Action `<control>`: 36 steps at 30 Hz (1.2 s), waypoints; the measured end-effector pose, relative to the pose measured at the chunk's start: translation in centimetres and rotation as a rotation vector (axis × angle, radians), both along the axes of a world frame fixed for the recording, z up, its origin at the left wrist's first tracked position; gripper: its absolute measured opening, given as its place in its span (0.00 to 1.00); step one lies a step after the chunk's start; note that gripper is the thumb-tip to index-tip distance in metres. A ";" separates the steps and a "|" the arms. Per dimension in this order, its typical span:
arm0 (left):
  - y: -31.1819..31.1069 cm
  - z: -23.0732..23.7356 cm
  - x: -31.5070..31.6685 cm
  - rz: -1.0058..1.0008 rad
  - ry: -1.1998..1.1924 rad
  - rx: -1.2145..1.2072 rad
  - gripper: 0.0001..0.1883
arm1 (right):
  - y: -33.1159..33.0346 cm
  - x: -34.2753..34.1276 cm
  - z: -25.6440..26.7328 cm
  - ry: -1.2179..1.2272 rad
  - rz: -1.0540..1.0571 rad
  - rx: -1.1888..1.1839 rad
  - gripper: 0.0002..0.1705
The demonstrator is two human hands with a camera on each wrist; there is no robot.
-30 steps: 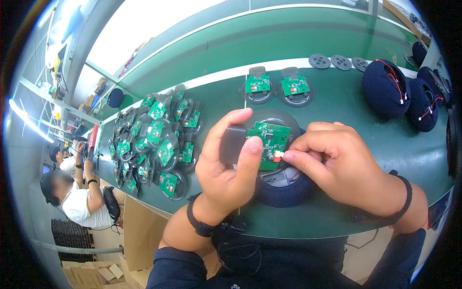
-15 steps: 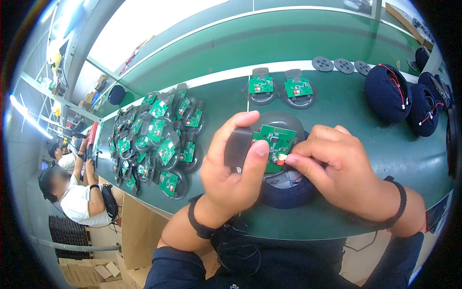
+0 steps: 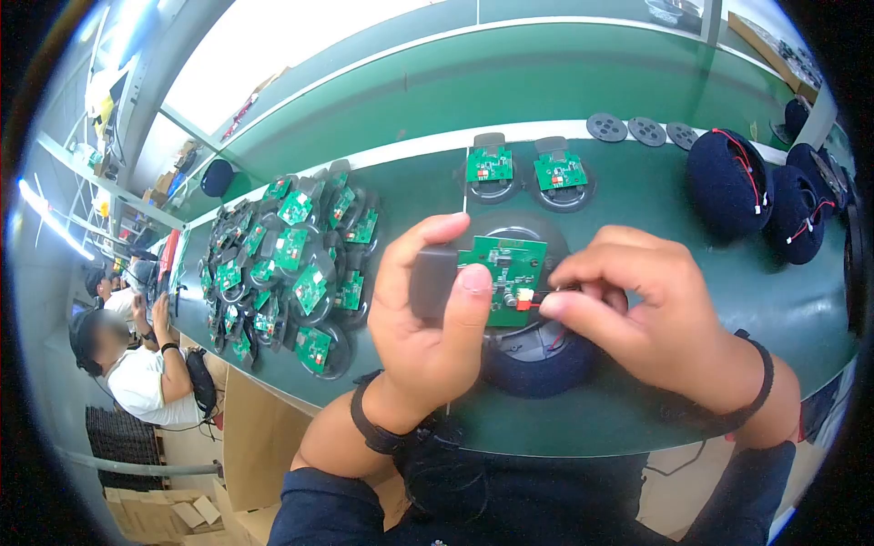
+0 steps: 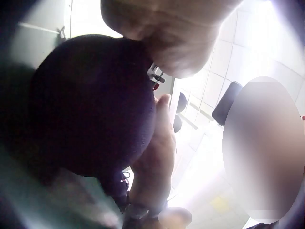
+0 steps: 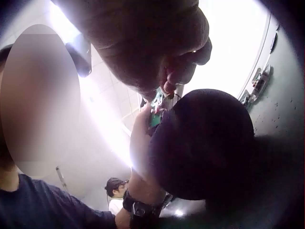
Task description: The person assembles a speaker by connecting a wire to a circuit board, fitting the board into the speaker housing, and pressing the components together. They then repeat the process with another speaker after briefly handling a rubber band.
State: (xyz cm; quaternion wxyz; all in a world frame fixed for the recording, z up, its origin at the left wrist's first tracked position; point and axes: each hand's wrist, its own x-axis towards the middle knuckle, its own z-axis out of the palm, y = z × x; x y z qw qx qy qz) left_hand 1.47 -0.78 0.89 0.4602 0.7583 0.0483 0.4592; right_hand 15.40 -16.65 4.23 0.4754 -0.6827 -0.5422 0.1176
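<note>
The left hand [image 3: 421,332] covers some of the green board [image 3: 526,257]. The right hand [image 3: 651,296] hides part of the wires [image 3: 538,298]. The board hides some of the blue ball [image 3: 537,371] below. A person's face [image 3: 111,338] is blurred.

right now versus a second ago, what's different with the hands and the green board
The right hand has let go of the small white plug on the green circuit board and moved slightly right, seemingly pinching its thin red and dark wires. The left hand still holds the dark plastic base bearing the board; the navy fabric shell stays below.
</note>
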 end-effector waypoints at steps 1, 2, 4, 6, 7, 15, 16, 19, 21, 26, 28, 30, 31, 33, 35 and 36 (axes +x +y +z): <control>0.2 -0.1 0.1 0.001 -0.005 0.006 0.20 | 0.4 0.2 -0.6 -0.005 0.001 0.006 0.08; 0.4 -0.2 0.2 -0.018 -0.032 -0.067 0.19 | 1.0 0.6 -1.8 0.109 -0.040 0.145 0.09; 0.7 -0.4 0.3 -0.039 -0.058 -0.134 0.18 | 0.9 1.5 -2.2 0.384 -0.056 0.151 0.11; 0.9 -0.5 0.4 -0.050 -0.042 -0.192 0.18 | 1.5 2.1 -3.8 0.484 -0.023 0.173 0.11; 0.9 -0.6 0.4 -0.052 -0.043 -0.186 0.18 | 1.9 2.4 -4.6 0.585 0.011 0.188 0.11; 0.4 -0.7 0.7 -0.042 -0.034 -0.231 0.17 | 2.4 2.8 -5.7 0.643 0.034 0.174 0.11; 0.4 -0.7 0.8 -0.042 -0.034 -0.230 0.17 | 2.5 2.8 -5.6 0.676 0.018 0.159 0.12; 0.6 -1.0 0.8 -0.025 -0.022 -0.203 0.16 | 2.5 3.0 -6.0 0.770 0.027 0.132 0.13; 1.0 -1.2 0.6 -0.086 0.013 -0.269 0.16 | 2.5 3.1 -6.4 0.830 0.050 0.120 0.13; 1.2 -1.0 0.6 -0.129 0.017 -0.298 0.16 | 2.7 3.2 -6.9 0.922 0.069 0.180 0.13; 1.1 -0.9 0.6 -0.139 0.009 -0.304 0.16 | 2.7 3.3 -6.9 0.909 0.065 0.164 0.13; 1.0 -0.8 0.6 -0.126 0.015 -0.293 0.16 | 2.8 3.2 -7.1 0.896 0.059 0.147 0.13; 1.0 -0.8 0.5 -0.125 0.010 -0.296 0.16 | 2.8 3.1 -7.3 0.883 0.042 0.167 0.13; 1.2 -0.9 0.5 -0.139 0.021 -0.304 0.16 | 2.8 3.0 -7.3 0.866 0.027 0.184 0.13; 1.4 -1.1 0.5 -0.107 0.027 -0.271 0.16 | 2.9 2.9 -7.3 0.865 0.010 0.195 0.12; 1.5 -1.2 0.5 -0.077 0.040 -0.237 0.16 | 2.9 2.9 -7.2 0.863 0.012 0.192 0.12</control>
